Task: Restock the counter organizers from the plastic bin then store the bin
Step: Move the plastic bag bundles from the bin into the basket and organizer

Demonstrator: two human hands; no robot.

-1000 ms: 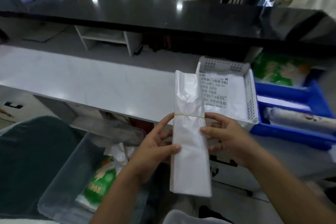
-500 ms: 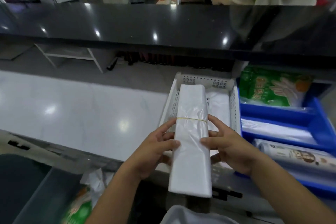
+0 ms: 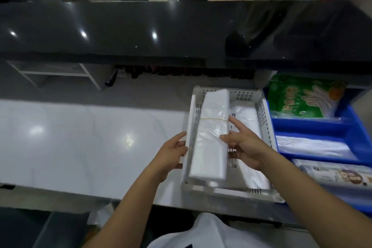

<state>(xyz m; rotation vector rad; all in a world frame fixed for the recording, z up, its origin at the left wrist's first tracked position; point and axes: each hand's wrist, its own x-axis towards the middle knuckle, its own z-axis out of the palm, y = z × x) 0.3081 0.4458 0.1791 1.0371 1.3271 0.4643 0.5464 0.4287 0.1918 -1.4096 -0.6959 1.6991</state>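
Note:
A white bundle of plastic bags (image 3: 211, 147), bound with a yellow rubber band, lies lengthwise in the left half of the white perforated basket (image 3: 231, 192) on the counter. My left hand (image 3: 173, 153) is off the bundle, fingers apart, against the outside of the basket's left wall. My right hand (image 3: 241, 147) is inside the basket with spread fingers. Its thumb and index fingertip touch the bundle's right edge. Another white bag bundle (image 3: 249, 125) lies in the basket's right half. A corner of the clear plastic bin (image 3: 58, 227) shows at the lower left, below the counter.
A blue organizer (image 3: 314, 129) stands right of the basket, holding a green glove pack (image 3: 302, 96), white bags (image 3: 310, 145) and a printed roll pack (image 3: 338, 175). The white counter (image 3: 80, 137) stretches left. A raised black ledge (image 3: 161, 30) runs behind, with a person standing beyond it.
The bundle went from held upright over the bin to lying flat in the white basket. My left hand has let go and moved outside the basket wall; my right hand's fingers have spread.

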